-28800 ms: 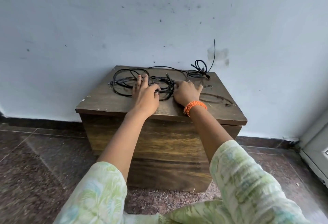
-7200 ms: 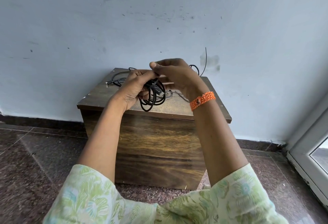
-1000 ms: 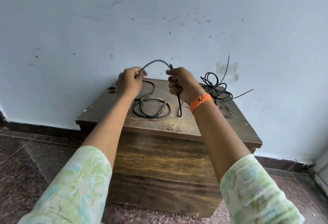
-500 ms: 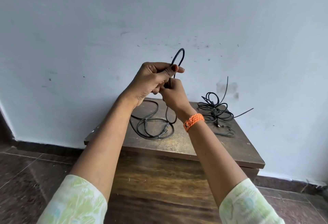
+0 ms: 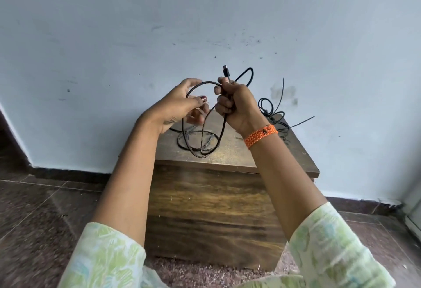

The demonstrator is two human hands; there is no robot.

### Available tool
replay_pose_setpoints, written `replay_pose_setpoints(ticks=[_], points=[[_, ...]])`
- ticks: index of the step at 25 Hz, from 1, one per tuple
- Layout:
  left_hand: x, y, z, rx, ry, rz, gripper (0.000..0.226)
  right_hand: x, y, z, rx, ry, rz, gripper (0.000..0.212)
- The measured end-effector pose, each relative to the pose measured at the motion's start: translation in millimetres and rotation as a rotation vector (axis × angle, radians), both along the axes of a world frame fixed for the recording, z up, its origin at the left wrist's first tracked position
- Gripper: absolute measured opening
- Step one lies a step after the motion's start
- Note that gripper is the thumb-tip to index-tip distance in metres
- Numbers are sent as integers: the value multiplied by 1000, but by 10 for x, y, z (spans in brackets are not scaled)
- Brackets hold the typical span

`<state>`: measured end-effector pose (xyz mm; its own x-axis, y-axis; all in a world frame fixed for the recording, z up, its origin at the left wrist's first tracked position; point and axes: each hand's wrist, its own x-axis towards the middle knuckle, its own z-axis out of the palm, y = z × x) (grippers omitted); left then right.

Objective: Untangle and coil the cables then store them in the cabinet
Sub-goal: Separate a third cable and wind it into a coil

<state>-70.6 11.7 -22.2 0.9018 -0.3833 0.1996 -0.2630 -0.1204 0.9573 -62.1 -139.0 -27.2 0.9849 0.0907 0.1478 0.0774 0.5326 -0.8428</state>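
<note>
- Half a second before, my two hands were bunched together high in front of the wall, one small arc of cable poking above them. Now they had dropped lower and drawn apart, with a wide loop opened between them.
- My right hand (image 5: 234,105) gripped the black cable (image 5: 224,126) in a fist, fingers curled tight round several strands; the plug end (image 5: 226,72) stuck up above the knuckles, and a narrow loop rose just right of it.
- My left hand (image 5: 182,105) pinched the same cable between thumb and forefinger, the other fingers loosely curled below. The loop arched from that pinch over to the right fist.
- Below my hands the cable's slack hung down to the wooden cabinet (image 5: 214,208), where a few rounds lay on its top.
- The tangled bundle of thin cables (image 5: 272,114) lay at the back right of the cabinet top as before, apart from my hands, stray ends sticking up against the wall (image 5: 114,37).
- Cabinet front was shut; what it held I could not tell.
- Orange woven band (image 5: 260,135) sat on my right wrist.
</note>
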Motion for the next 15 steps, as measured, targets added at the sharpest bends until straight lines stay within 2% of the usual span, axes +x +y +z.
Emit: replay_pose_setpoints(ticks=[4, 9, 12, 15], points=[[-165, 79, -162, -32, 48, -129, 23, -125, -291, -72, 120, 77, -39, 30], [-194, 276, -206, -565, 66, -134, 25, -309, -501, -242, 81, 247, -16, 26], [-227, 311, -187, -728, 39, -190, 29, -379, -505, -267, -74, 293, 51, 26], [-210, 144, -243, -636, 10, -110, 26, -437, -396, -268, -321, 337, 127, 24]])
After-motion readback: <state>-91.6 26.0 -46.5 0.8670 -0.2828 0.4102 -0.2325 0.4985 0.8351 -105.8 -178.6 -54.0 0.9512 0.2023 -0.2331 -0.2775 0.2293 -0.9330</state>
